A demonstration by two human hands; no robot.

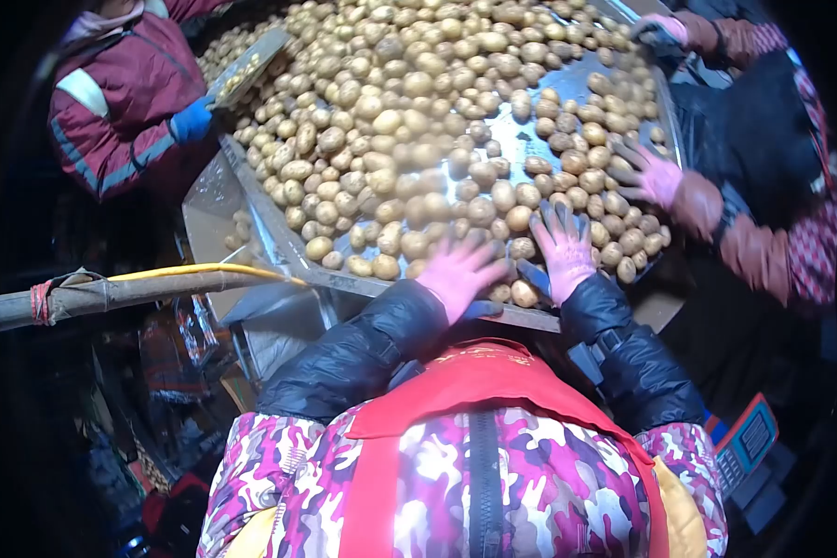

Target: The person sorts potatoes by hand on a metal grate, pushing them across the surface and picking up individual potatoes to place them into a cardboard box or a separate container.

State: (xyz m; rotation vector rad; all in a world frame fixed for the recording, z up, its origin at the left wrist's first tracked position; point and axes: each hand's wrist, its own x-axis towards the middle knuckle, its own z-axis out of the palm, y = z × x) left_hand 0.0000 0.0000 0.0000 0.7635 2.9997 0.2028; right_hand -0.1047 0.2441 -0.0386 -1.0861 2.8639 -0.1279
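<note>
A metal sorting table (293, 251) carries a deep layer of small yellow potatoes (409, 102). My left hand (458, 270), in a pink glove, lies flat with spread fingers on the potatoes at the near edge. My right hand (564, 247), also in a pink glove, rests open on potatoes just to the right of it. Neither hand grips anything. Black puffy sleeves cover both my forearms.
A person in a maroon jacket with a blue glove (192, 121) holds a metal scoop (247, 63) at the table's far left. Another person's pink-gloved hand (649, 173) spreads over potatoes on the right. A wooden pole (112, 293) juts in at left. An orange device (746, 443) sits lower right.
</note>
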